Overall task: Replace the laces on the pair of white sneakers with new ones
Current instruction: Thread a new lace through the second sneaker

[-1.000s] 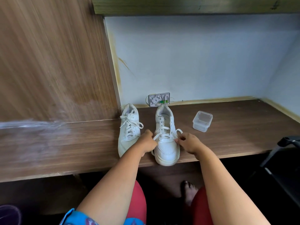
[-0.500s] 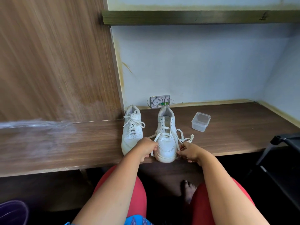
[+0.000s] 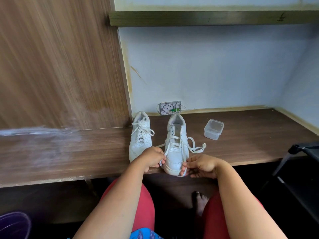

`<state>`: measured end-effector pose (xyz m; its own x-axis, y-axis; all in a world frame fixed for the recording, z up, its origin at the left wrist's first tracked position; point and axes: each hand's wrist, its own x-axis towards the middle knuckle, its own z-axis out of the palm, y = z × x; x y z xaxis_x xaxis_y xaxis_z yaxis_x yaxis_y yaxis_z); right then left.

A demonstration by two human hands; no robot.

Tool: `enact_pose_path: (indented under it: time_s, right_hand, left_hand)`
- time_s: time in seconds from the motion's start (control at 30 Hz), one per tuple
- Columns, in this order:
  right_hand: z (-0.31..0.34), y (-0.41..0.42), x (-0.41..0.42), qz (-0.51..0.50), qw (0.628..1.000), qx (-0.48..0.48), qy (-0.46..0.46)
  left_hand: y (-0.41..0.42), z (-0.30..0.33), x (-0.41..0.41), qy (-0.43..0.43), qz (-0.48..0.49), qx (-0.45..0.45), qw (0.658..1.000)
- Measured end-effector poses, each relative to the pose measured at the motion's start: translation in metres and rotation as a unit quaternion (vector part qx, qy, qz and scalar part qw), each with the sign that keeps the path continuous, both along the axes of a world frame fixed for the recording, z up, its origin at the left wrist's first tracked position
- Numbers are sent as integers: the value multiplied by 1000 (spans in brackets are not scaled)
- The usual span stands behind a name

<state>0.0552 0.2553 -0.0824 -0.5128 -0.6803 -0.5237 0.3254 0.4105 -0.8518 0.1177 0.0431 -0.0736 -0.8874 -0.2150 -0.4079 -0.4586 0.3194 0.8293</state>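
Both hands sit at the toe of the right sneaker (image 3: 175, 152), at the desk's (image 3: 241, 144) front edge. Left hand (image 3: 152, 158) pinches one strand of its lace (image 3: 193, 146); right hand (image 3: 201, 165) pinches the other strand beside the toe. Loose lace loops lie right of the shoe. Left sneaker (image 3: 139, 137), tied, stands just beside. Plastic box (image 3: 213, 129) sits farther right.

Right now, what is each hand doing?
Left hand: closed, pinching the lace beside the right sneaker's toe.
Right hand: closed, pinching the same lace's other side.
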Motion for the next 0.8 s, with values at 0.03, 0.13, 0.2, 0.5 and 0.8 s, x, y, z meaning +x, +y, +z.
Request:
enact_pose_path:
  time_s: [0.03, 0.13, 0.2, 0.5, 0.8]
  right_hand:
    - [0, 0, 0, 2, 1000, -4, -4]
    - [1, 1, -1, -1, 999, -28, -28]
    - [4, 2, 1, -13, 998, -42, -38]
    - [18, -1, -9, -203, 964, -168, -19]
    - [4, -14, -20, -207, 967, -16, 149]
  left_hand:
    - [1, -1, 0, -5, -6, -7, 1000]
    - [4, 4, 2, -34, 6, 25, 999]
    - [4, 10, 2, -27, 25, 58, 998]
    - [-5, 38, 14, 103, -107, 325, 934]
    - [-11, 22, -35, 105, 58, -440, 890]
